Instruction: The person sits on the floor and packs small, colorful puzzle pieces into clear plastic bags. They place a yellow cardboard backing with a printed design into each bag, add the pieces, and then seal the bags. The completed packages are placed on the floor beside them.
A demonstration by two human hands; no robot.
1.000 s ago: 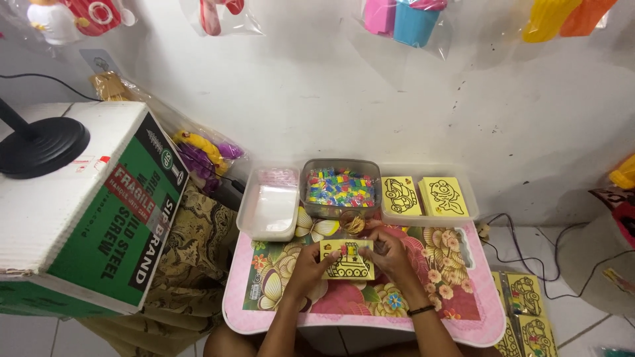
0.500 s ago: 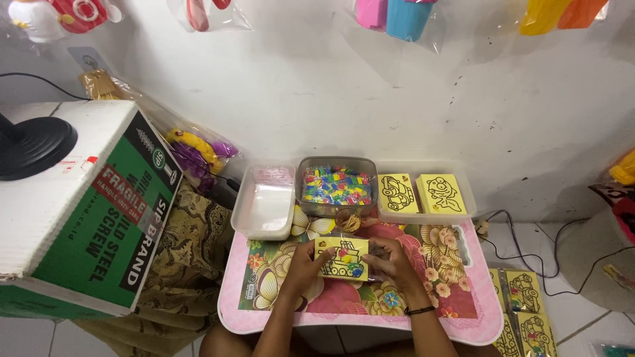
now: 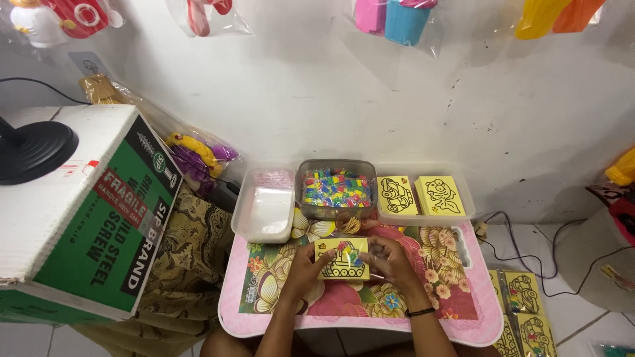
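Both hands are closed on a yellow picture card, held flat above the near-middle of the small floral table. Left hand pinches its left edge, right hand its right edge, so the long axis runs left-right between them. Fingertips under the card are hidden, and the drawing's kinda hard to make out.

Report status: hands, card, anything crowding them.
Left hand and right hand both grip the yellow picture card over the small pink table. Bundle of rubber bands and tub of coloured pieces just beyond, not touching.
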